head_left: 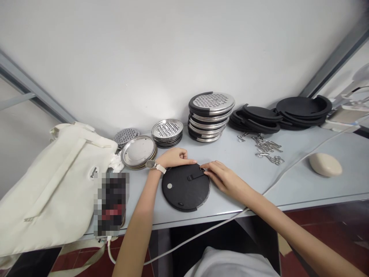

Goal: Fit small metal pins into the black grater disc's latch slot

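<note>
A round black disc (184, 194) lies flat near the table's front edge, with a pale dot, a small dark slot and a short black strap (193, 176) on its face. Along its far rim rests my left hand (177, 157), a watch on the wrist. Its fingers are curled and its thumb presses at the rim. My right hand (220, 175) is closed in a pinch at the upper right rim, by the strap's end. Between those fingertips shows part of a small metal ring (202, 169); the rest is hidden.
Behind stand stacked perforated metal plates (167, 130), plain metal plates (138, 151) and black-rimmed grater discs (211, 117). Black round covers (302, 109) and metal snap hooks (268, 148) lie right. A white bag (54, 184), pixelated phone (112, 204), white cable (276, 181) and cream mouse-shaped object (325, 164) surround the workspace.
</note>
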Demonstrator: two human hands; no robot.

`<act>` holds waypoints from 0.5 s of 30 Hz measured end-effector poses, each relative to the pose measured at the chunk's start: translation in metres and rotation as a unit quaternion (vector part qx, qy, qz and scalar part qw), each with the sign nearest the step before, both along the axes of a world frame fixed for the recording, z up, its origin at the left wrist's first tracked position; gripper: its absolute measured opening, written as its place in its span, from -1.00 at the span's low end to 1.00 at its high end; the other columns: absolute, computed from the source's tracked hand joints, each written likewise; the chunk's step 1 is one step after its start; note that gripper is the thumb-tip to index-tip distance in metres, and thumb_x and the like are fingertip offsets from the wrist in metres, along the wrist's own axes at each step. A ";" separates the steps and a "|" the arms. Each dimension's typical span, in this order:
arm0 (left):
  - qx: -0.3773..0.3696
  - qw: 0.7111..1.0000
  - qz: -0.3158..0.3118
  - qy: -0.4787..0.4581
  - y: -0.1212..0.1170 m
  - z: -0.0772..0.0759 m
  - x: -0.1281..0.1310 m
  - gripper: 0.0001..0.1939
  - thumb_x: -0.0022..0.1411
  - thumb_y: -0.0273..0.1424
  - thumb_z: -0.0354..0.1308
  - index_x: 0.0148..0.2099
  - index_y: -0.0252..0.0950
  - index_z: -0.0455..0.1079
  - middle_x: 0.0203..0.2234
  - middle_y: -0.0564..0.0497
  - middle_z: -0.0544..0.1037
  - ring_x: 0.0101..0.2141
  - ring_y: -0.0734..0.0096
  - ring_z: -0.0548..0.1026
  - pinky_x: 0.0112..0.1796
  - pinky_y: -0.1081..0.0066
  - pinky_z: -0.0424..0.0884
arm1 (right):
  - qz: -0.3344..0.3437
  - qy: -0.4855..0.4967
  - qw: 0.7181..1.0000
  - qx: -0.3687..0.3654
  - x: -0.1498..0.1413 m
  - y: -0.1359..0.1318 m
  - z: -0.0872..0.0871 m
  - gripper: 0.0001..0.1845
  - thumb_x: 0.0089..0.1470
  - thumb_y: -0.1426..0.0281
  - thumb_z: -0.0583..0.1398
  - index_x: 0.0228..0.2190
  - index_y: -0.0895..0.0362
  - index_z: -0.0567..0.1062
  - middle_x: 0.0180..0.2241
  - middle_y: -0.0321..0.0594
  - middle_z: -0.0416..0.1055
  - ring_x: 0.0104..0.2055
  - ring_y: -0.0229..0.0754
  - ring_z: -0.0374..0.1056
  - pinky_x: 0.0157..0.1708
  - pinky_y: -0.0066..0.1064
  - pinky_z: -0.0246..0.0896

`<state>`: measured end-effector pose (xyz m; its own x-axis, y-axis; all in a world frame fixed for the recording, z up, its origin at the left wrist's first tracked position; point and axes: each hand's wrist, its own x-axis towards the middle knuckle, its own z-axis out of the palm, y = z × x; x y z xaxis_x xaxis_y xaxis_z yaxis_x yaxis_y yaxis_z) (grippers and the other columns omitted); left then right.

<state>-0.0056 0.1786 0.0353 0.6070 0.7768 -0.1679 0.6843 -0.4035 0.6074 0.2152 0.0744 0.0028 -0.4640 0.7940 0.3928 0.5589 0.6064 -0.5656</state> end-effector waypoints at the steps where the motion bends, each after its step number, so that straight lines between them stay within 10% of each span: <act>1: 0.001 1.000 -0.001 0.000 0.000 0.000 0.000 -0.50 0.02 0.09 0.20 -0.50 -0.28 0.30 -0.59 0.13 0.32 -0.53 0.51 0.22 -0.49 0.46 0.08 | -0.001 -0.003 1.000 0.000 0.000 0.000 0.000 -0.79 0.29 0.46 0.01 -0.10 0.10 0.37 -0.23 -0.07 0.44 -0.15 -0.05 0.38 -0.15 -0.18 0.36; 15: 0.004 1.000 0.000 -0.002 0.000 -0.001 0.000 -0.51 0.03 0.07 0.20 -0.51 -0.28 0.28 -0.60 0.14 0.31 -0.53 0.51 0.22 -0.49 0.46 0.08 | -0.008 -0.030 0.999 0.008 0.000 -0.002 -0.001 -0.79 0.30 0.48 0.01 -0.08 0.13 0.36 -0.25 -0.07 0.40 -0.17 -0.04 0.35 -0.18 -0.19 0.33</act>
